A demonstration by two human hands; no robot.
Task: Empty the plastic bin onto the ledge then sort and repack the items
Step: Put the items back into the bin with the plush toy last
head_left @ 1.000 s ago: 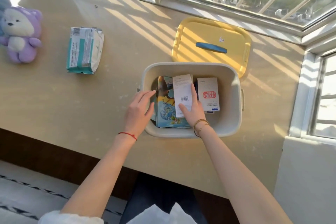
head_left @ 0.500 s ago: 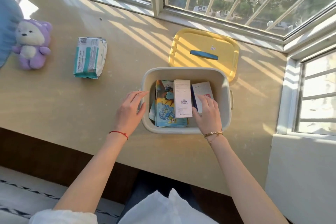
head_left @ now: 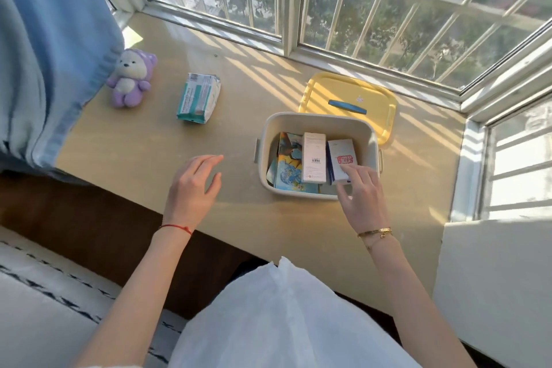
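A single wide-angle head view looks forward and steeply down from above the person's chest onto the ledge (head_left: 149,164). It faces the barred window (head_left: 373,9), with the plastic bin (head_left: 366,134) near, just right of centre, both forearms reaching in from below.

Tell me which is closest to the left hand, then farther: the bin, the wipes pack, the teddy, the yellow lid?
From the left hand:
1. Bin, just to its right.
2. Wipes pack, straight beyond it.
3. Teddy, far left by the curtain.
4. Yellow lid, behind the bin.
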